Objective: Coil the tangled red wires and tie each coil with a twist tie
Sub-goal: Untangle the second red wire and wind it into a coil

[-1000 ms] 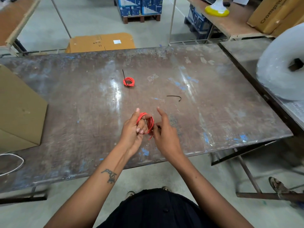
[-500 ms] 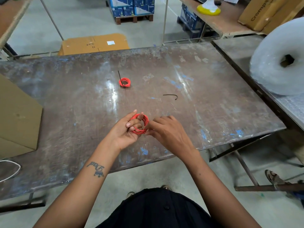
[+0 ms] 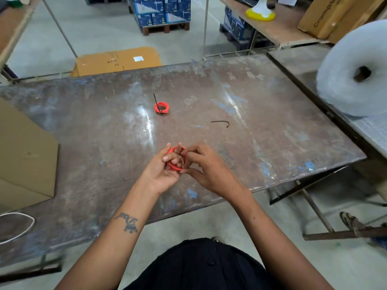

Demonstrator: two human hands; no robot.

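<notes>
Item: worn metal surface beneath your hands. Your left hand and right hand both pinch one red wire coil between them. Beyond them lie a tied coil and, right of it, a loose black twist tie.

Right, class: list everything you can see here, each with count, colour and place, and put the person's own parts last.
Held coil: one, red, in both hands.
Tied coil: one, red, mid-table.
Twist tie: one, black, loose, right of the tied coil.
Table: one, brown, worn.
Box: one, tan, table's left.
Wrap roll: one, white, right.
Flat carton: one, tan, on the floor beyond.
Hands: left, right, gripping the held coil.
</notes>
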